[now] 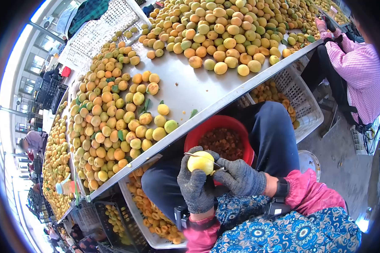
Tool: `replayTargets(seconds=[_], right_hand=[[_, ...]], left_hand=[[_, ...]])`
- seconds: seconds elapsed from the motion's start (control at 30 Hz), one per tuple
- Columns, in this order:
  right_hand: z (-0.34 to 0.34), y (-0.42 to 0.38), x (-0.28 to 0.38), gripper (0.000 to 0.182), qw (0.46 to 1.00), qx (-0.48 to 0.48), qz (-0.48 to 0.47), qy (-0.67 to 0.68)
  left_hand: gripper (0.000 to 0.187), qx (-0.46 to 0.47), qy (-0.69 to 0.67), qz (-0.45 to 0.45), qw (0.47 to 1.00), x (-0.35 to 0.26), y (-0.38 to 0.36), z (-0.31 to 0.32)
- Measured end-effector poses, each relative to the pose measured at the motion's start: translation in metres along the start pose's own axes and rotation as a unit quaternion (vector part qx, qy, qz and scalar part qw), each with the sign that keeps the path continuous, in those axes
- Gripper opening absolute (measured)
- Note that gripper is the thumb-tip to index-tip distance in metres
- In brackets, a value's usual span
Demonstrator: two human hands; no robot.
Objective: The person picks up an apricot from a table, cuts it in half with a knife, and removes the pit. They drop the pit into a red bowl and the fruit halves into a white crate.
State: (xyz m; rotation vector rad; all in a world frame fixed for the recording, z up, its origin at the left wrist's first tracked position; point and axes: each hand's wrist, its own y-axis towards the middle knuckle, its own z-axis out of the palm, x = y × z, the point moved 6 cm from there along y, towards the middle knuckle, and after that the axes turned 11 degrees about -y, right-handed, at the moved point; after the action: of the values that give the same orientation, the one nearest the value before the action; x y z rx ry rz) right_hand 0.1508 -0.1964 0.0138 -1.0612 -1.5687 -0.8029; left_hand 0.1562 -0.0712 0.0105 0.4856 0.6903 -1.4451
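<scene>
Yellow apricot, round, skin smooth and pale yellow, whole in outline. Held above lap, in front of red bucket rim. Thin knife blade lying across upper face of fruit, near horizontal, tip pointing left. Handle end hidden by glove.

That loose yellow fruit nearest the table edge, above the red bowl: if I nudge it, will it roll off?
Probably. The yellow fruit is round and sits apart from the pile on the bare metal table, near its edge. It likely rolls easily and would drop toward the red bowl. Likely soft, so grip gently.
</scene>
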Motion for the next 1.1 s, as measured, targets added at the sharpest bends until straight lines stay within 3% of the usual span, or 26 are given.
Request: replayTargets(seconds=[0.07, 0.13, 0.17, 0.2, 0.27, 0.33, 0.4, 0.43, 0.5, 0.57, 0.6, 0.67, 0.7, 0.77, 0.8, 0.83, 0.87, 0.93, 0.97, 1.0, 1.1], right_hand=[[-0.009, 0.001, -0.002, 0.044, 0.999, 0.035, -0.015, 0.006], [-0.014, -0.002, 0.007, 0.040, 0.973, 0.125, -0.130, -0.143], [-0.015, -0.009, 0.006, 0.038, 0.910, 0.100, -0.289, -0.281], [-0.019, -0.009, 0.005, 0.038, 0.910, 0.102, -0.287, -0.280], [-0.022, -0.005, -0.001, 0.036, 0.926, 0.165, -0.228, -0.251], [-0.026, 0.001, 0.003, 0.032, 0.934, 0.212, -0.172, -0.231], [-0.026, 0.005, 0.002, 0.032, 0.921, 0.232, -0.134, -0.282], [-0.029, 0.009, 0.002, 0.034, 0.928, 0.233, -0.054, -0.285], [-0.027, 0.014, 0.008, 0.036, 0.913, 0.263, -0.035, -0.310], [-0.022, 0.014, -0.002, 0.040, 0.895, 0.291, -0.029, -0.337], [-0.021, 0.014, -0.002, 0.040, 0.895, 0.292, -0.027, -0.335], [-0.019, 0.016, -0.003, 0.041, 0.880, 0.291, -0.023, -0.375], [-0.015, 0.017, -0.006, 0.040, 0.875, 0.288, -0.033, -0.388], [-0.013, 0.022, -0.006, 0.039, 0.889, 0.247, -0.020, -0.386], [-0.015, 0.025, -0.007, 0.039, 0.900, 0.204, -0.010, -0.385], [-0.020, 0.025, -0.006, 0.042, 0.908, 0.133, -0.021, -0.398], [-0.019, 0.021, -0.006, 0.042, 0.908, 0.130, -0.022, -0.398], [-0.028, 0.017, 0.002, 0.049, 0.946, 0.011, -0.048, -0.320], [-0.026, 0.016, 0.002, 0.059, 0.948, 0.008, -0.047, -0.314], [-0.024, 0.014, 0.002, 0.059, 0.948, 0.009, -0.048, -0.314], [-0.020, 0.013, -0.006, 0.065, 0.953, 0.022, -0.042, -0.300]], left_hand=[[0.071, 0.051, 0.067, -0.020, 0.996, -0.005, 0.001, 0.002], [0.067, 0.036, 0.069, -0.035, 0.996, -0.013, 0.003, -0.004], [0.065, 0.054, 0.145, -0.051, 0.987, -0.016, 0.004, -0.006], [0.063, 0.072, 0.219, -0.066, 0.971, -0.021, 0.005, -0.007], [0.061, 0.078, 0.242, -0.100, 0.962, -0.030, 0.009, -0.008], [0.061, 0.144, 0.350, -0.104, 0.920, -0.032, 0.011, -0.008], [0.060, 0.150, 0.366, -0.125, 0.910, -0.033, 0.014, -0.009], [0.059, 0.166, 0.398, -0.123, 0.894, -0.031, 0.014, -0.009], [0.058, 0.184, 0.429, -0.126, 0.875, -0.028, 0.019, -0.007], [0.060, 0.306, 0.583, -0.052, 0.750, -0.028, 0.021, 0.008], [0.060, 0.306, 0.583, -0.055, 0.751, -0.028, 0.022, 0.010], [0.059, 0.365, 0.672, 0.036, 0.644, -0.028, 0.021, 0.024], [0.059, 0.366, 0.671, 0.034, 0.644, -0.028, 0.022, 0.029], [0.059, 0.379, 0.752, 0.121, 0.526, -0.026, 0.022, 0.044], [0.059, 0.380, 0.751, 0.122, 0.525, -0.024, 0.021, 0.041], [0.059, 0.267, 0.679, 0.088, 0.678, -0.033, 0.028, 0.028], [0.059, 0.142, 0.578, 0.050, 0.802, -0.042, 0.033, 0.012], [0.055, 0.176, 0.560, 0.095, 0.804, -0.044, 0.027, 0.018], [0.052, 0.141, 0.424, 0.000, 0.895, -0.031, 0.022, 0.008], [0.050, 0.099, 0.271, -0.095, 0.953, -0.016, 0.015, 0.001], [0.044, 0.049, 0.333, -0.062, 0.940, -0.006, 0.005, -0.002]])
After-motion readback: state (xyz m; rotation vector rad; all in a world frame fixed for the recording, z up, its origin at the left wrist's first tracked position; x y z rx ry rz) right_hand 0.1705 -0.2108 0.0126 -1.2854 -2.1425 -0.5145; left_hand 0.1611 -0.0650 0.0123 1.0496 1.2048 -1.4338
